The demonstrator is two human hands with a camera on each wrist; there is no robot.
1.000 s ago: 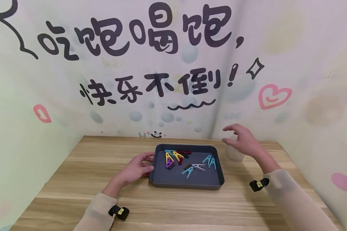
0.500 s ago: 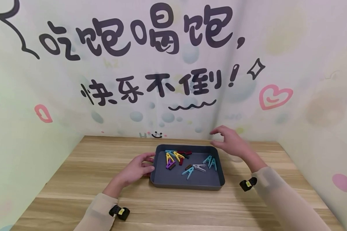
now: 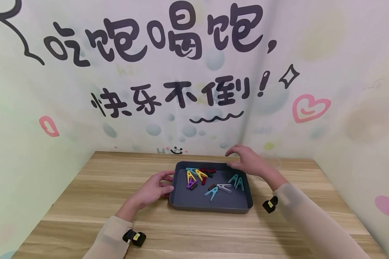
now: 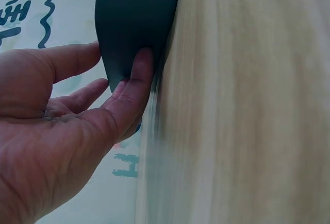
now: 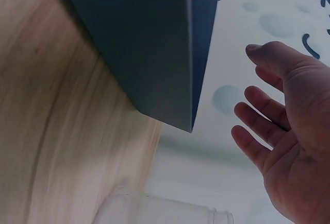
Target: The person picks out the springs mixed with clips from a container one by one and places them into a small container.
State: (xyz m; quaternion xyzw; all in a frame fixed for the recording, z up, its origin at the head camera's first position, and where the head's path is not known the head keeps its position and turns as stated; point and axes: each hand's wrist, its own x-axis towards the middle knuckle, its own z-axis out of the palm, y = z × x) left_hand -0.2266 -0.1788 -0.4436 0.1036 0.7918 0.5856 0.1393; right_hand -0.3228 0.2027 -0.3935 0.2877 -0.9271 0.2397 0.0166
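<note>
Dark grey tray (image 3: 210, 205) held coloured clothespins (image 3: 214, 181); left hand (image 3: 153, 189) touched its side, fingers relaxed; right hand (image 3: 246, 163) hovered open, empty.

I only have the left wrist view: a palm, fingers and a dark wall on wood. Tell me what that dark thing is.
Observer: It is a dark tray on a wooden table; the left hand touches its left wall.
Operator: List what is inside it.
Observer: Coloured clothespins: yellow, purple, dark red, teal, blue and a white one.
Operator: Report the right hand.
Observer: The right hand hovers over the tray's far right corner, fingers spread, holding nothing.
Operator: Name anything else near it.
Observer: A clear jar stands on the table just beyond that corner, behind the hand.
</note>
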